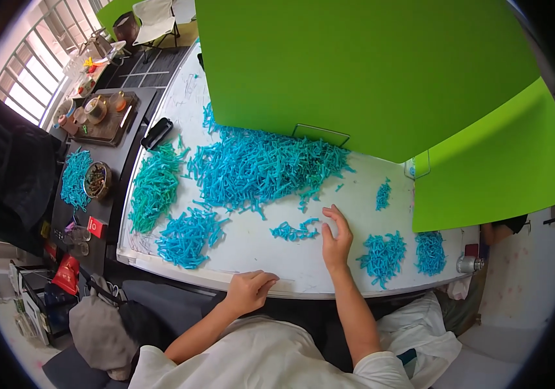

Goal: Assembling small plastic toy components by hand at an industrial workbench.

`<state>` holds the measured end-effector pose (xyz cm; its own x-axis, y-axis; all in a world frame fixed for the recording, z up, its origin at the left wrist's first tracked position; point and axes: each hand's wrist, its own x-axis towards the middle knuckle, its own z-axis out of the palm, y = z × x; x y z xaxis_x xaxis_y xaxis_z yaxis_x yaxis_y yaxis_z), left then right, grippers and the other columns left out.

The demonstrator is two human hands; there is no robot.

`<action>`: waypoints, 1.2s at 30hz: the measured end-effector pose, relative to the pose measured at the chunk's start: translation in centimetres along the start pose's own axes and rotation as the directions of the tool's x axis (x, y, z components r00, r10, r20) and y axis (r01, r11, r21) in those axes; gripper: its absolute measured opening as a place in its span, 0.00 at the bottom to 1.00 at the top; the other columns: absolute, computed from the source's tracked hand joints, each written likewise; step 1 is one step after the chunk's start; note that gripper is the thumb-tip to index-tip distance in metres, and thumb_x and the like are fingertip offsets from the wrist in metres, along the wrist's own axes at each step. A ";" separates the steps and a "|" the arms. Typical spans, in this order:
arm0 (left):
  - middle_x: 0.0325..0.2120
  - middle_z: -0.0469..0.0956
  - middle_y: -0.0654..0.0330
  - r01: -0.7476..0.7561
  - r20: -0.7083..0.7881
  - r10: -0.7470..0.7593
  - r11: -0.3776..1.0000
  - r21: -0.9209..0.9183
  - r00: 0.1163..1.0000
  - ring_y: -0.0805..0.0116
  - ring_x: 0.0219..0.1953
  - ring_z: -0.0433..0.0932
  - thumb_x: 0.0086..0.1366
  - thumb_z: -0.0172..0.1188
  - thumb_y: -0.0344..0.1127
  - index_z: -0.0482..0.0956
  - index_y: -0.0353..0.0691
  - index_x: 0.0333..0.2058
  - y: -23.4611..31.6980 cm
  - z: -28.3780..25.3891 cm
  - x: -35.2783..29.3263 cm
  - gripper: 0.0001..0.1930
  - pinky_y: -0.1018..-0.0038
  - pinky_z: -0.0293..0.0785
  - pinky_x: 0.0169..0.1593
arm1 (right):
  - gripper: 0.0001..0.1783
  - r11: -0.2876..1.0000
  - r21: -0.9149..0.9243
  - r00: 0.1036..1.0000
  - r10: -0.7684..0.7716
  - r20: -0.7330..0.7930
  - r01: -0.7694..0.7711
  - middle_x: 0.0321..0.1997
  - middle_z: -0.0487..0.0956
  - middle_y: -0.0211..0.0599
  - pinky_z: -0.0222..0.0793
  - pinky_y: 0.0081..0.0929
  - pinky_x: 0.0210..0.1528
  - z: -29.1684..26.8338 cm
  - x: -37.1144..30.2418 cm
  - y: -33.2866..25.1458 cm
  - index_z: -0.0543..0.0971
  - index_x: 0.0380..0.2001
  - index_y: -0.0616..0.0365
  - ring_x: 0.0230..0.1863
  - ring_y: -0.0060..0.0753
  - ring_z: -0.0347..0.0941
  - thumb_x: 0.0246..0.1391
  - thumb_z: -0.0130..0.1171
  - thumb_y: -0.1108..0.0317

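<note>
The small loose cluster of short blue plastic pieces (295, 231) lies mid-table on the white table (303, 266), just left of the right hand (337, 238), whose thumb and fingers stand apart. A careless leftward sweep could scatter it toward the large far blue heap (258, 168). The left hand (250, 292) curls at the near edge; whether it grips anything, I cannot tell. An upright green panel (355, 71) may hide the heap's far side.
</note>
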<state>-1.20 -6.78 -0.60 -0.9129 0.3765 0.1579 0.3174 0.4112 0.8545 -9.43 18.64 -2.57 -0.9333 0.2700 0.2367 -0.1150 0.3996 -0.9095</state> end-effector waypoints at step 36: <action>0.20 0.76 0.56 0.059 -0.166 -0.079 0.991 -0.122 0.983 0.58 0.21 0.75 0.61 0.62 0.22 0.85 0.40 0.36 -1.9 -4.4 -2.4 0.07 0.65 0.68 0.26 | 0.36 0.904 -0.381 0.963 -0.105 0.250 0.197 0.73 0.61 0.58 0.46 0.60 0.76 11.8 -7.1 -6.6 0.67 0.65 0.66 0.76 0.71 0.49 0.54 0.67 0.68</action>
<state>-0.76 -12.13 -0.42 -0.9651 0.1999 0.1694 0.2289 0.3283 0.9164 -6.04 3.69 -2.32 -0.9713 -0.0006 0.2378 -0.1583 0.7476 -0.6450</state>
